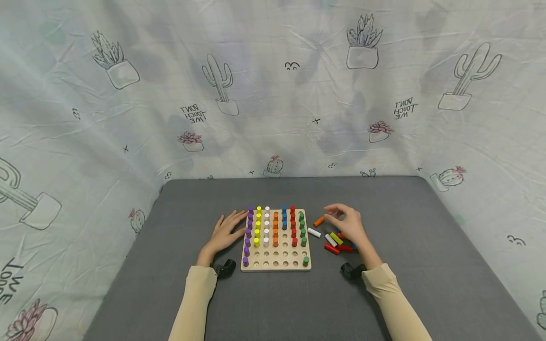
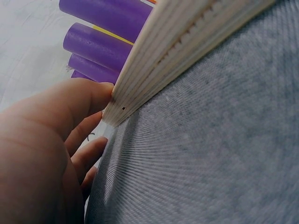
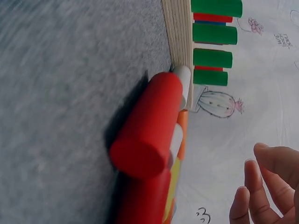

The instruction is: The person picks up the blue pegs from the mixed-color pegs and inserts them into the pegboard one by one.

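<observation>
A wooden pegboard lies on the table, with upright pegs in columns of purple, yellow, white, orange, blue, red and green. My left hand rests at its left side, fingers extended. In the left wrist view, the thumb touches the board's edge beside the purple pegs. To the right of the board, my right hand hovers by a loose orange peg. Its thumb and fingers are bent and apart, with nothing seen between them in the right wrist view. A loose white peg lies near the board's right edge.
Under and in front of the right hand lie several loose pegs, among them a yellow peg and a red peg. Dark wrist devices are on both wrists. A patterned curtain surrounds the grey table.
</observation>
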The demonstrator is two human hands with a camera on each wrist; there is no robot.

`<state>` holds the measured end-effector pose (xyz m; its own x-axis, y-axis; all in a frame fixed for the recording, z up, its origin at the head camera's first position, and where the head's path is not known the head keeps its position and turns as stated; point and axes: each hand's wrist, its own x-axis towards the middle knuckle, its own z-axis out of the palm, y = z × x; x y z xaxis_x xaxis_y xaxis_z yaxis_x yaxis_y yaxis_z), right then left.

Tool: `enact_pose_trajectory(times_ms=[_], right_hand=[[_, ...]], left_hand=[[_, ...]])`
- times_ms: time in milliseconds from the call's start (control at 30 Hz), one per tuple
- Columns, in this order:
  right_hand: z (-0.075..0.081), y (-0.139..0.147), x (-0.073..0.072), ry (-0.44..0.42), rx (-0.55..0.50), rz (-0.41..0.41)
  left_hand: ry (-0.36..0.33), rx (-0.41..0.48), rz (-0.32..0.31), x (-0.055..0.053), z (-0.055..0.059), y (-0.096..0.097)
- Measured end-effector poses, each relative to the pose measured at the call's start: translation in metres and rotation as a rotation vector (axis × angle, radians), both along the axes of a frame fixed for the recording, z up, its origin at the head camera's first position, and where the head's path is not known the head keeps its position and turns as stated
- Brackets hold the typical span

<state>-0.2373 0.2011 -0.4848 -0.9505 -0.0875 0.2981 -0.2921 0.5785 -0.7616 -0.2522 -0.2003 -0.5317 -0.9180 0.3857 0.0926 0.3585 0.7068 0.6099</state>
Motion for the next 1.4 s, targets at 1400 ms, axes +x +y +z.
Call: enact_pose_trajectory(times_ms=[1400], right_hand=[[-0.003,0.026,0.005,-0.151,0.297,-0.028]], left_hand=[[0.061,0.047,0.001,-0.002,0.000,0.001]])
